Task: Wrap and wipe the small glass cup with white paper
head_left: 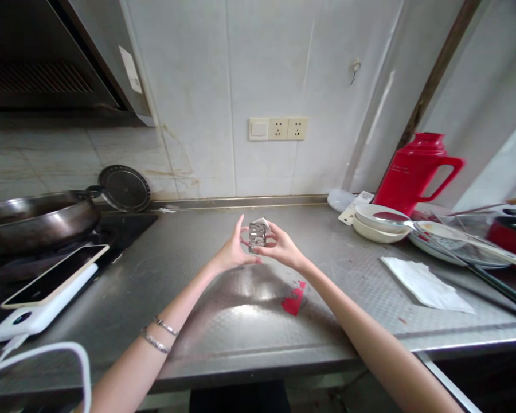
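Both my hands meet above the middle of the steel counter (241,321). My left hand (233,248) and my right hand (281,246) pinch a small silvery foil packet (257,235) between their fingertips, one on each side. The packet is held upright, a little above the counter. A red scrap of wrapper (294,300) lies flat on the counter just below and to the right of my hands. Two thin bracelets (160,334) sit on my left wrist.
A wok (34,218) sits on the stove at the left, with a phone on a white power bank (47,287) and its cable beside it. At the right are a red thermos jug (413,169), stacked bowls (380,223), plates, and a white paper napkin (425,283).
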Demonstrator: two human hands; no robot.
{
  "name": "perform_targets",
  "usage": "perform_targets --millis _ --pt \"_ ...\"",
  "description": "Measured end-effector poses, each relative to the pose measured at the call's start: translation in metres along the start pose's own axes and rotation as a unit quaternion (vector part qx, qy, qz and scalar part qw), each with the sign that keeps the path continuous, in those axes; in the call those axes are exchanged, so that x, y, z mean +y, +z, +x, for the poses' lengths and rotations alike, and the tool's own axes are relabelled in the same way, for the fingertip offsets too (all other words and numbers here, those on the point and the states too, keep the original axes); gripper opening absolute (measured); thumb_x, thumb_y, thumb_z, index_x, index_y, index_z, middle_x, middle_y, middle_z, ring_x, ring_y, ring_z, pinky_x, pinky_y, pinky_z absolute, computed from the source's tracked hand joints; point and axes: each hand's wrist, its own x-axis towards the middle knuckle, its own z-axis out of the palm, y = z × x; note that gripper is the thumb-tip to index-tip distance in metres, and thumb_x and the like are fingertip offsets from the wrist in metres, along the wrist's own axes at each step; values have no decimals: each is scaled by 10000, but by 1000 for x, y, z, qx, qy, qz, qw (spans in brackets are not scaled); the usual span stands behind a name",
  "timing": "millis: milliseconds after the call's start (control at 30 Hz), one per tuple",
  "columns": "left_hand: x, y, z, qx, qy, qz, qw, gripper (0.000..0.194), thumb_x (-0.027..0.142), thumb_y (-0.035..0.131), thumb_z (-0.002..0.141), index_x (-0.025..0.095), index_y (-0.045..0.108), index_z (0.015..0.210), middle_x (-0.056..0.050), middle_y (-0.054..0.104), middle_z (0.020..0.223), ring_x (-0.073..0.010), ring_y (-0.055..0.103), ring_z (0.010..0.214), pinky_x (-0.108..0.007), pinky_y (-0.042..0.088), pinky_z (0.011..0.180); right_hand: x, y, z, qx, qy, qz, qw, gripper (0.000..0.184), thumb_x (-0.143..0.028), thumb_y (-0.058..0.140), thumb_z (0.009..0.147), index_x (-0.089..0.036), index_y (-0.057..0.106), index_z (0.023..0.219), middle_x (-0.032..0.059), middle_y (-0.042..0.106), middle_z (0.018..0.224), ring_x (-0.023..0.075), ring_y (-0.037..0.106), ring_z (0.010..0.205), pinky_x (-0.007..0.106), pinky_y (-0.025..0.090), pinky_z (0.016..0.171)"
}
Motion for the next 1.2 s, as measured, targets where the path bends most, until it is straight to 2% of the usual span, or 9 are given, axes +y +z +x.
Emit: perform_targets --millis 133,300,433,533,700,833,1000,1100,1200 --pt "-12 8 -1 -35 55 1 998 1213 242 872 506 263 114 1454 -179 495 1323 -290 573 1122 -441 477 929 -4 5 -1 -9 15 -14 1000 634 -318 776 646 -188 515 1209 77 628 1113 194 630 920 355 538 822" --pt "-19 13 -1 8 66 23 998 996 251 842 559 229 252 1361 -159 526 1289 -260 616 1045 -423 494 907 -12 6 -2 -18 18 9 1000 563 -366 754 673 -203 553 1173 67 617 1144 185 620 953 329 517 846" --pt "-11 16 -4 27 52 55 997 920 264 831 567 238 301 1319 -126 545 1253 -231 625 989 -380 511 865 -8 3 1 6 85 53 995 484 -538 568 803 -220 559 1168 61 633 1093 159 635 858 270 532 700" --pt "-4 18 -6 29 50 57 997 891 288 824 575 239 308 1299 -122 522 1273 -214 619 974 -331 521 815 3 0 6 49 117 52 990 479 -604 481 825 -208 602 1067 42 649 992 137 635 731 257 518 634" --pt "-1 22 -9 27 32 52 998 881 323 823 574 240 312 1286 -109 538 1243 -190 620 923 -301 516 776 14 -9 9 123 22 -97 987 450 -580 501 818 -160 632 723 14 617 673 172 610 690 274 499 651" --pt "-4 24 -9 45 25 78 996 867 307 825 566 226 340 1281 -105 564 1205 -199 622 923 -331 502 821 2 -12 4 171 -40 -192 966 425 -510 452 880 -158 683 816 22 656 717 184 611 730 274 482 688" --pt "-9 27 -8 68 29 73 995 871 269 816 568 207 333 1290 -119 571 1219 -233 608 1028 -372 470 909 -13 0 -5 92 -76 -186 975 403 -458 405 924 -195 705 981 36 716 861 231 659 886 334 511 813" --pt "-13 29 -7 70 21 49 996 856 260 820 564 202 350 1277 -113 589 1197 -232 610 1038 -365 475 909 -13 5 -7 68 -143 -214 964 337 -374 396 943 -248 683 1067 27 718 998 239 647 1023 428 440 999" --pt "-16 30 -5 84 -5 20 996 843 230 833 535 199 384 1249 -95 615 1137 -213 627 976 -345 505 852 -10 5 -8 44 -215 -253 942 314 -282 385 950 -259 647 1122 29 687 1117 215 613 1105 468 379 1077"
